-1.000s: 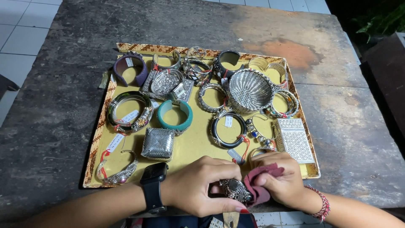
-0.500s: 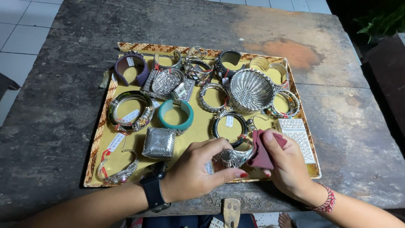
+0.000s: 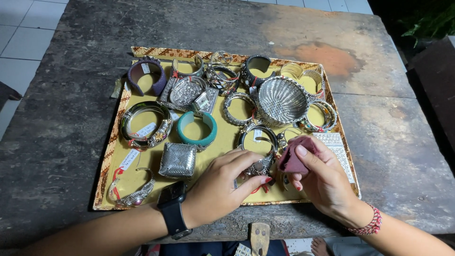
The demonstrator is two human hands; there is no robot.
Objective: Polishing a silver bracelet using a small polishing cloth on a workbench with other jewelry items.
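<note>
While left hand (image 3: 220,187) fingers grip a silver bracelet (image 3: 259,167), right hand (image 3: 322,178) pinches maroon cloth (image 3: 295,159)

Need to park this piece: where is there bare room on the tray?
Bare tray: the front-left strip between the woven silver box and the tagged bracelet. The middle and back rows are packed. The left hand covers the front centre.

Both forearms reach in over the near edge of the tray (image 3: 113,156). The left hand (image 3: 220,187) lies palm down — fingers curled, fingertips pinched together, a dark watch on its wrist. The right hand (image 3: 324,178) sits just beside it, thumb and fingers closed in a pinch — a red beaded band at its wrist.
</note>
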